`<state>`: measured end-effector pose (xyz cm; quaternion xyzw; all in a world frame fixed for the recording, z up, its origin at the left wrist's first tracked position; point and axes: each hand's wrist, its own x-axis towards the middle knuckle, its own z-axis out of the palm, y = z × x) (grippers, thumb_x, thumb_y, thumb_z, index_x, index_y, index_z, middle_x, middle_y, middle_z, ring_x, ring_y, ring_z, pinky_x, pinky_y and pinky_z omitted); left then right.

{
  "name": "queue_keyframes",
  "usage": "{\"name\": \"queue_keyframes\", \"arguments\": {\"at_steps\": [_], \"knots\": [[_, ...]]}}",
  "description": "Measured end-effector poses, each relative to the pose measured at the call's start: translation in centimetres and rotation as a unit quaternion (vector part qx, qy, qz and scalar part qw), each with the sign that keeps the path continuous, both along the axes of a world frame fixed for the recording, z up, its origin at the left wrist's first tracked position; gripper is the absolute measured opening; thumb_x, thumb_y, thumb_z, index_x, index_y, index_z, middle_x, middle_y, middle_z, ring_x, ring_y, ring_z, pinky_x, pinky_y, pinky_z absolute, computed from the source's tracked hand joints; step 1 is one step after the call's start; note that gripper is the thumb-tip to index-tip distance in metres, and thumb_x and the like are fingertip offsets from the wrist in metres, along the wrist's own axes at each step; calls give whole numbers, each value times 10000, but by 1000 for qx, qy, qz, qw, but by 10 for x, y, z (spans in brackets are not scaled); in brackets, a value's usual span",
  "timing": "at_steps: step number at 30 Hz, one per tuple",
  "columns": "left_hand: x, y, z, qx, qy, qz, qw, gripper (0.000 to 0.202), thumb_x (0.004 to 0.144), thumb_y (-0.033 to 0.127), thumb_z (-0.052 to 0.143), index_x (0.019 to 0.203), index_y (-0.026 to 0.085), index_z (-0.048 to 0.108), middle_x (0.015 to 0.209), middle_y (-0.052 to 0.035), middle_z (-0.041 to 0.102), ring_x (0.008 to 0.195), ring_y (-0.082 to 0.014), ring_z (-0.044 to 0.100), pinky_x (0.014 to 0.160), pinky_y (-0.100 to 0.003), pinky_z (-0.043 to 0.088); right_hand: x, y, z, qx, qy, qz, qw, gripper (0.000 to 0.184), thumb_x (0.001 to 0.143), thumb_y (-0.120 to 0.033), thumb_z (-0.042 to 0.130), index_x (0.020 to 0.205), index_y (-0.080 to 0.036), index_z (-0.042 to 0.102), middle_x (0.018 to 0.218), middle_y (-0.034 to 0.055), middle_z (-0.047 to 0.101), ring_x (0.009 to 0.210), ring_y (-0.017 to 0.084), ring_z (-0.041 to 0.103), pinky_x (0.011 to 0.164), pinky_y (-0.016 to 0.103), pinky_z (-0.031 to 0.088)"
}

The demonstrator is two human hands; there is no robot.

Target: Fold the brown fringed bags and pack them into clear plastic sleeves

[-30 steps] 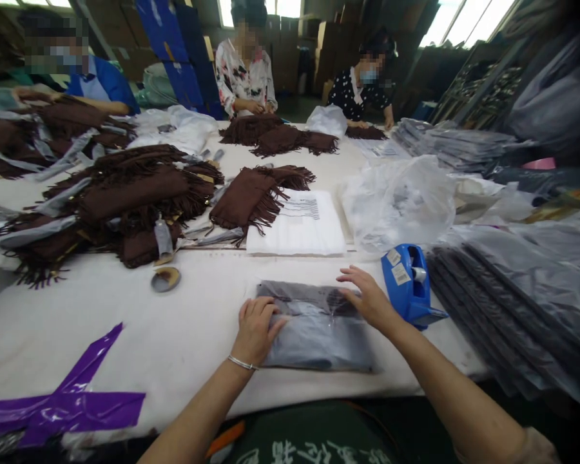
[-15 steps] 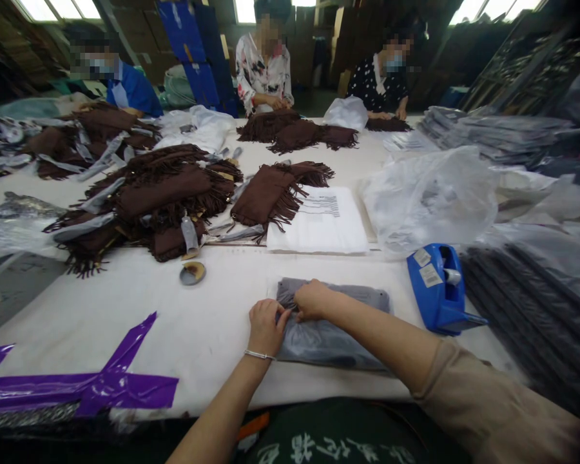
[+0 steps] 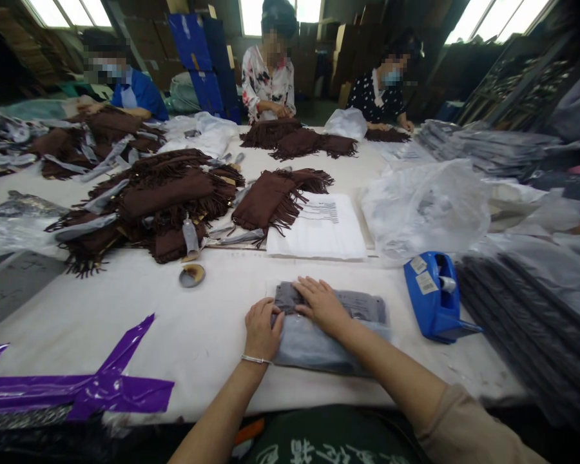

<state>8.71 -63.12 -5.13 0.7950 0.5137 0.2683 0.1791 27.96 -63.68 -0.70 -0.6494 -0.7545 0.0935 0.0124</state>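
Looks like a factory workshop: shows three co-workers point(image 3: 269, 84) along far edge of table point(image 3: 207, 335), piles of matching brown fringed pcs point(image 3: 171, 193) toward L edge, grey plastic packet point(image 3: 314, 345) nr near edge, dark flat stack point(image 3: 517, 316) & blue tape dispenser point(image 3: 428, 306) toward R edge, stacked boxes point(image 3: 198, 42) beyond far edge.

No word or number is showing clearly enough to be read. White characters point(image 3: 302, 450) are running across the dark green apron point(image 3: 338, 422), but blur is hiding what they are saying. Two pale labels are sticking to the blue tape dispenser point(image 3: 421, 308): the lower label point(image 3: 426, 283) is carrying a barcode, while the upper label point(image 3: 418, 264) is staying illegible. Dark printed lines point(image 3: 321, 211) are crossing the white sheet point(image 3: 314, 241), appearing too small for reading.
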Motion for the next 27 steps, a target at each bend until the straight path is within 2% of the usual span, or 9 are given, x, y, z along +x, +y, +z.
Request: {"name": "queue_keyframes", "arguments": {"at_steps": [3,6,11,14,17,20,22,25,27], "knots": [[-13,4,3,-38,-20,30,999,251,840,305,507,1051,170,528,1087,-106,581,1033,-243,539,878,-400,419,20,-16,0,42,6,-54,998,539,905,-322,439,1395,-153,291,1450,129,313,1354,271,207,1054,476,272],[-26,2,11,-165,-20,62,984,422,834,401,492,1180,159,480,931,-90,629,893,-238,608,780,-371,463,26,-56,3,80,50,16,995,585,881,-380,473,1404,-207,276,1457,64,317,1372,247,152,1084,471,249],[-14,-11,33,-427,-182,16,886,379,700,454,628,887,126,641,770,-66,671,736,-214,629,675,-305,468,11,-130,-14,84,85,89,989,764,752,-287,615,1417,-224,243,1455,64,315,1354,299,200,1077,567,219],[7,-17,72,-500,-342,-11,795,396,698,457,652,886,109,645,690,-40,663,599,-159,606,572,-258,462,15,-137,-8,137,142,60,979,728,712,-64,517,1396,-195,305,1407,77,400,1324,265,291,1073,499,284],[21,-17,132,-446,-453,-28,772,381,774,405,613,1037,130,603,696,-31,664,564,-132,599,526,-229,465,35,-124,29,200,265,12,943,594,767,-71,478,1340,-213,410,1316,68,514,1216,223,458,1020,400,387],[24,-14,179,-318,-501,-68,802,343,854,367,525,1113,146,561,828,-72,685,679,-169,649,577,-261,517,59,-111,74,190,419,-159,874,388,797,-234,580,1183,-200,569,1120,57,649,1018,243,601,879,365,493],[24,-13,188,-231,-487,-81,838,312,872,340,505,1116,154,563,920,-83,683,800,-196,660,699,-316,545,71,-102,89,166,539,-272,780,339,770,-331,634,1067,-169,622,945,51,704,866,241,652,759,345,538],[26,-13,165,-175,-399,-102,894,280,879,305,500,1122,190,580,1078,-67,653,1011,-204,609,939,-372,470,79,-85,75,98,667,-325,663,374,784,-421,597,1040,-149,609,891,68,713,793,234,672,711,356,556],[30,-12,132,-179,-311,-117,926,292,883,306,488,1148,222,580,1175,-44,615,1123,-195,545,1028,-369,396,79,-74,47,46,671,-327,664,382,811,-448,535,1018,-137,613,913,96,712,807,241,676,724,380,558]]}}
